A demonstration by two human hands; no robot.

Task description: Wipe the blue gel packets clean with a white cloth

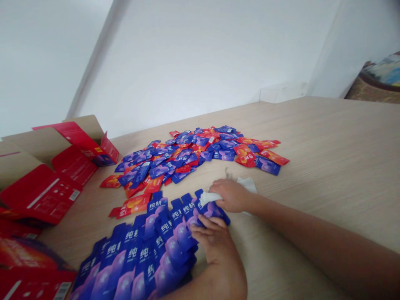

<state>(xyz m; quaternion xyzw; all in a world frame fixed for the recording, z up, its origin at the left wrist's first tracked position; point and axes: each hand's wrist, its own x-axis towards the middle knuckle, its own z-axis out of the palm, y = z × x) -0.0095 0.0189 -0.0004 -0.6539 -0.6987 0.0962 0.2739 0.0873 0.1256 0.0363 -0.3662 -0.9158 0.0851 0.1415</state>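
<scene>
My right hand (233,195) is closed around a crumpled white tissue (249,184). It presses the tissue against the top of a purple-blue sachet at the right end of an overlapping row. Lying on the purple sachets (145,250), just nearer to me, is my left hand (215,241), its fingers stretched out over their surface. These sachets carry white lettering and are fanned in several layers at the front of the table. Beyond both hands spreads a loose pile of mixed red-orange and purple sachets (184,156).
Open red cardboard boxes (40,193) with brown insides stand along the left side. The wood-grain table (328,166) runs back to a white wall (212,54). A low white box (283,92) sits by the wall. At far right is a brown rounded object (368,85).
</scene>
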